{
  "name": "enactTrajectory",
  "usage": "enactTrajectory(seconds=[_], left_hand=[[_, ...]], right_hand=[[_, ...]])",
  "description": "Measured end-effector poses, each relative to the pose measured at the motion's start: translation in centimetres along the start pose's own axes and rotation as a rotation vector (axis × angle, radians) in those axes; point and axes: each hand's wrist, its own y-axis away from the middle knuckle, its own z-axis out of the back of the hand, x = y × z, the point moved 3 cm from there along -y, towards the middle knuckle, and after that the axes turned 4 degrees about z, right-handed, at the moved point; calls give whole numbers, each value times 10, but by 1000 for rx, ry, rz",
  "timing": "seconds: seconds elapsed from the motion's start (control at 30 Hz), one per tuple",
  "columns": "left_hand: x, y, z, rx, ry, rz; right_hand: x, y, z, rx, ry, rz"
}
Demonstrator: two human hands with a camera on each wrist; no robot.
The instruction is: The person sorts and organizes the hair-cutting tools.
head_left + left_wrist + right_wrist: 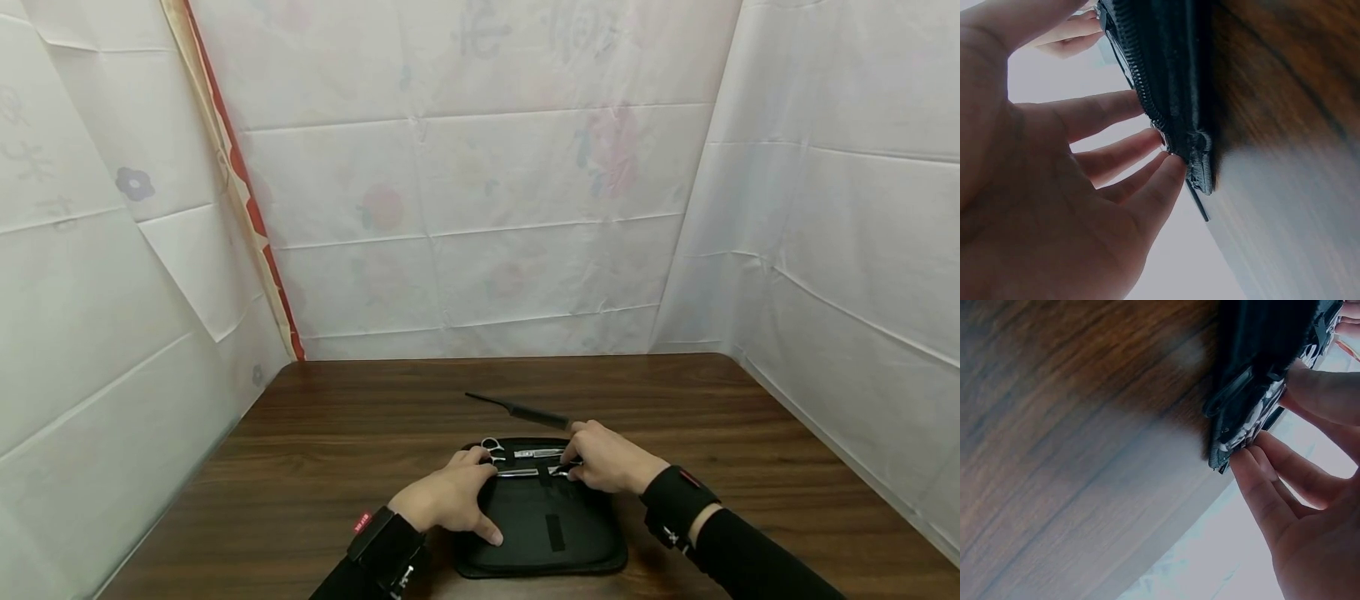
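Observation:
A black zip case [525, 533] lies open on the wooden table, with two pairs of silver scissors strapped across its far part. My left hand [453, 492] rests at the case's left edge, fingertips over the scissors' ends and thumb spread over the black lining. Its fingers [1110, 115] reach fairly straight to the zipper edge in the left wrist view. On the right side my right hand [609, 458] pinches the handle of the nearer scissors [517, 472] between thumb and index finger. The farther scissors [491, 444] show a finger ring at the left.
Just beyond the case a black tail comb [525, 412] lies on the table [360, 417], its thick end near my right hand. White printed sheets [480, 183] hang around the table's back and sides. A black elastic strap [555, 533] crosses the case's near part.

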Motion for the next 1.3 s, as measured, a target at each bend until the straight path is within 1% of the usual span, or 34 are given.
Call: enactTrajectory(seconds=[0.23,0.5,0.77,1.13,1.3], left_hand=[[1,-1,-1,5,8,0],[0,0,-1,0,1,-7],[0,-1,0,-5,-4,-11],[0,1,2,-3,3,-20],[0,2,2,-3,16,-27]], right_hand=[[-1,1,-1,-18,10,20],[0,1,-1,-21,8,13],[2,0,-1,-42,35,34],[2,-2,-3,-45,45,17],[2,-2,-4,-35,22,-11]])
